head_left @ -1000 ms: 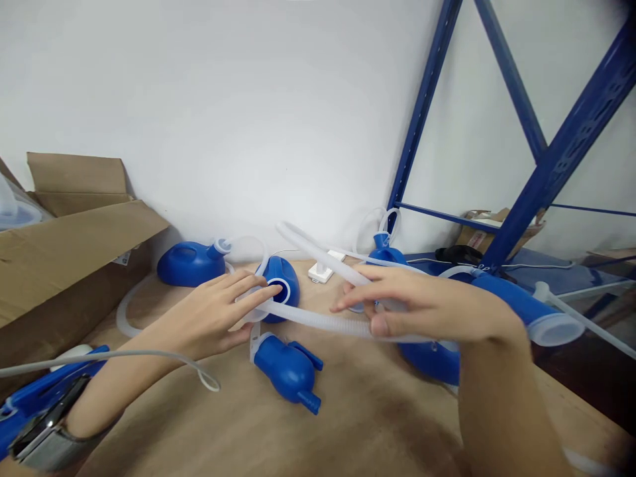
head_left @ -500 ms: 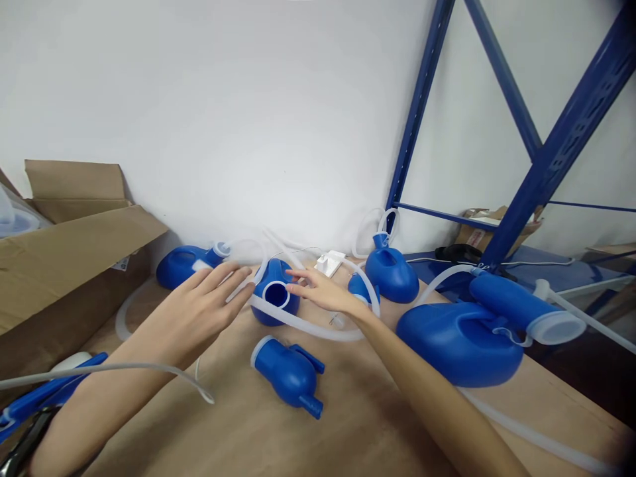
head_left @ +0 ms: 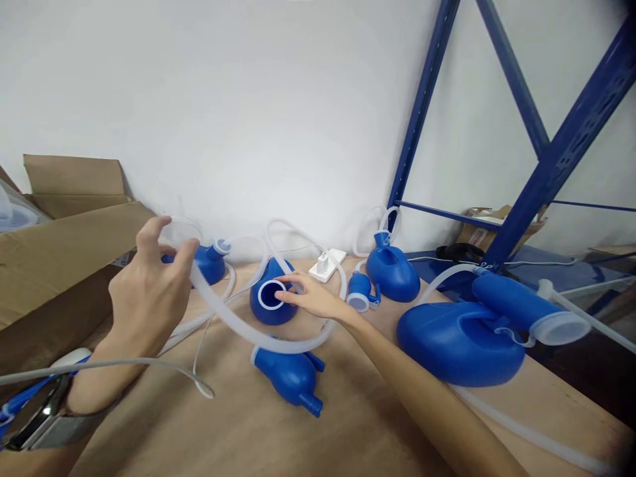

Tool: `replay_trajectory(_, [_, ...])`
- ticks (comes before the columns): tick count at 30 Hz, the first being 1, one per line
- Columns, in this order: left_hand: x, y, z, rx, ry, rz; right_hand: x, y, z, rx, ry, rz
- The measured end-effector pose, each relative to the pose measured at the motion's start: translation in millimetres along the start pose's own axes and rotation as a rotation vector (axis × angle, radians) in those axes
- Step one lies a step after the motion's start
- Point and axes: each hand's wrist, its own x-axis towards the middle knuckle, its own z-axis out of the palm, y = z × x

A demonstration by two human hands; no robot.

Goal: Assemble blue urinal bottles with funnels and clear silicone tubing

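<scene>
My left hand is raised at the left, thumb and fingers pinching a clear round cap. A translucent hose runs from beside that hand in a wide loop towards the middle. My right hand has its fingertips at the white-rimmed mouth of a blue plastic urinal bottle, gripping the rim. The bottle's mouth faces me and has no lid on it. In front, a smaller blue bulb-shaped piece with a spout lies on its side, its upper edge crossed by the hose.
More blue urinal bottles stand right and at the back. A small blue piece lies beside a white power strip. An open cardboard box is at left; a blue metal rack rises at right. A cable crosses my left forearm.
My left hand has moved left and up, now pinching the clear cap, and the hose loop has shifted with it. My right hand has moved slightly left onto the bottle's mouth.
</scene>
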Motion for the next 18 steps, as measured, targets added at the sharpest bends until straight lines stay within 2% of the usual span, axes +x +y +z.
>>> replay_trajectory(3, [2.1,-3.6,1.5,-0.110,0.013,-0.002,-1.1,-3.4,0.5,0.022,-0.025,0.010])
replay_trajectory(9, [8.5,6.5,-4.6,-0.349,-0.047,0.175,0.8,4.1,5.3,0.301,-0.049,0.108])
replay_trajectory(11, [8.3,13.9,-9.4,-0.389,-0.021,0.197,3.1,9.9,6.9,0.320,0.005,0.110])
replay_trajectory(15, [4.4,23.7,-14.6,-0.476,0.097,0.290,8.8,22.6,8.4,0.204,0.159,0.015])
replay_trajectory(17, [2.2,25.7,-14.2,-0.495,0.130,0.394,12.0,28.9,9.2,0.165,0.202,-0.014])
replay_trajectory(18, [1.2,26.4,-13.4,-0.492,0.110,0.470,13.8,31.8,9.6,0.152,0.214,-0.019])
